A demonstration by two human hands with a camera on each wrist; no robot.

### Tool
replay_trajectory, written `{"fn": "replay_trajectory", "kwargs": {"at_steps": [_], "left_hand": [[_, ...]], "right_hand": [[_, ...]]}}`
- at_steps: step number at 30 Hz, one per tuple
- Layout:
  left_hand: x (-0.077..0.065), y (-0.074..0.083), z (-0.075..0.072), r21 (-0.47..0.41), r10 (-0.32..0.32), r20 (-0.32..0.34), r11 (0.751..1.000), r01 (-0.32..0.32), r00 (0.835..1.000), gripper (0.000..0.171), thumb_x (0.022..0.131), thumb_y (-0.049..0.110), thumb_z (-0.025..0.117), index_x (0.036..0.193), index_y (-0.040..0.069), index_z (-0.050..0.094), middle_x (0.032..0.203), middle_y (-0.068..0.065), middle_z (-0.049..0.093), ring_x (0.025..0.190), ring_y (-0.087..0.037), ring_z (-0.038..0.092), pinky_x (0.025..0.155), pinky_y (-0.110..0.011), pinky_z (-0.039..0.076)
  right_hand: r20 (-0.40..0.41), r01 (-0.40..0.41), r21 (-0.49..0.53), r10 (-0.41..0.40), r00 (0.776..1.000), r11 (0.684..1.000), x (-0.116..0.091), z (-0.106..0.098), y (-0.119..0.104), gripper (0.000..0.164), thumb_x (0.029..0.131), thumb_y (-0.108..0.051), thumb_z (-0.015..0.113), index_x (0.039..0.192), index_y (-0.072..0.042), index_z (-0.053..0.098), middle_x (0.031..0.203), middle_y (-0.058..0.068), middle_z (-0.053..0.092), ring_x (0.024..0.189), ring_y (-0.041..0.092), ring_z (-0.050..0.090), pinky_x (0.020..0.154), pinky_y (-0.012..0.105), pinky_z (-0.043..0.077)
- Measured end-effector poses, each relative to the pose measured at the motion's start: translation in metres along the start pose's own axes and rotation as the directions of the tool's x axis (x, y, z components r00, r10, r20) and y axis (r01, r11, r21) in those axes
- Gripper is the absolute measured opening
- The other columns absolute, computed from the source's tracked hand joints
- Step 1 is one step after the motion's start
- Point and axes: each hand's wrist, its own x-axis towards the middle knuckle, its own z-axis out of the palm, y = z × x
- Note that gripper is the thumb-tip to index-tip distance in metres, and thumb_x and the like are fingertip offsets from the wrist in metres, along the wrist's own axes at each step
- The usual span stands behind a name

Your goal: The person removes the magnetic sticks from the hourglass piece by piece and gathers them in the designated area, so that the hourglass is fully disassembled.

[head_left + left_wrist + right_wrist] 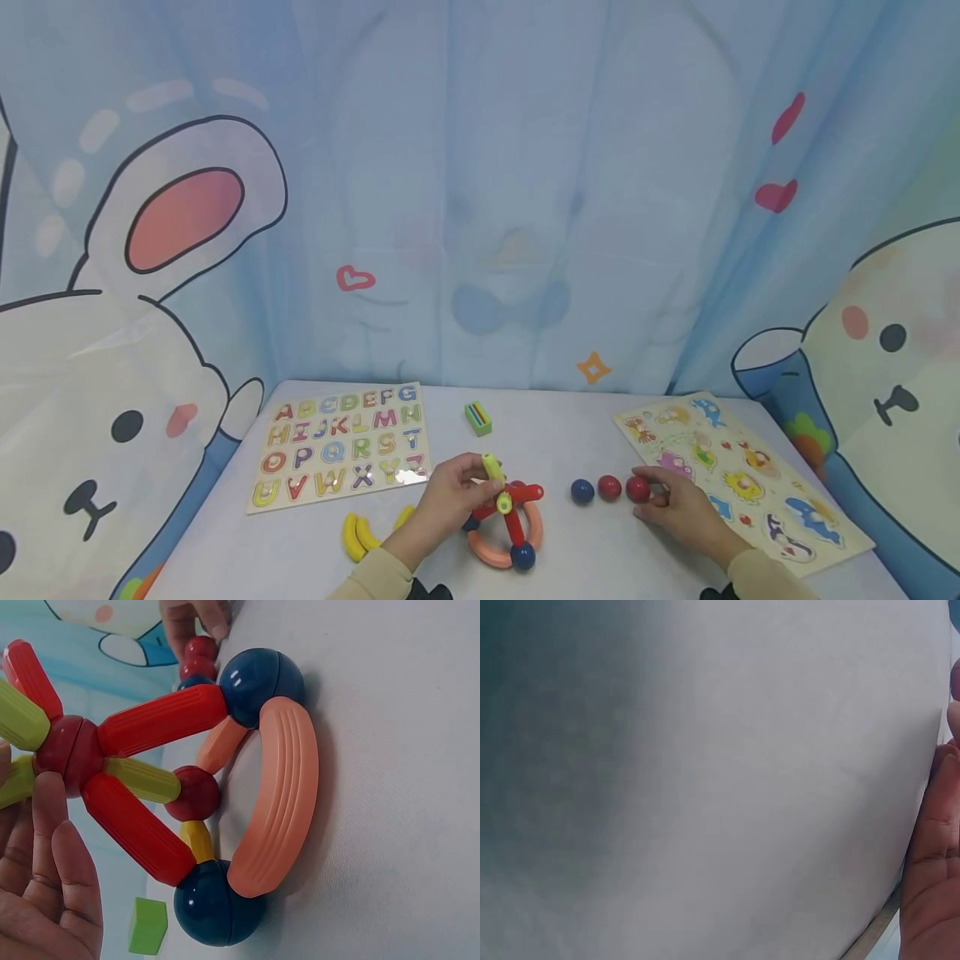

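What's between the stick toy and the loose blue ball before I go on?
Only bare table between the stick toy and the loose blue ball; the head view shows that gap.

An alphabet board (347,439) is laid on the left of the white surface (540,433), an animal board (767,510) on the right. A green block (478,419) is set between them; a blue curtain (517,167) is hung behind.
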Motion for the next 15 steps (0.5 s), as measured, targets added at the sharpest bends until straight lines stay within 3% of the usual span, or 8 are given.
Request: {"fn": "replay_trajectory", "kwargs": {"at_steps": [15], "left_hand": [[0.0004, 0.0008, 0.0016, 0.038, -0.012, -0.03, 0.999, 0.013, 0.999, 0.024, 0.088, 0.017, 0.076, 0.111, 0.012, 0.069, 0.1, 0.002, 0.07, 0.078, -0.017, 0.063, 0.075, -0.034, 0.054]], "right_hand": [[-0.016, 0.001, -0.04, -0.001, 1.0, 0.999, 0.0007, -0.0003, -0.0016, 0.069, 0.077, -0.007, 0.083, 0.139, -0.002, 0.052, 0.121, 0.013, 0.059, 0.08, 0.018, 0.055, 0.064, 0.028, 0.05]]}}
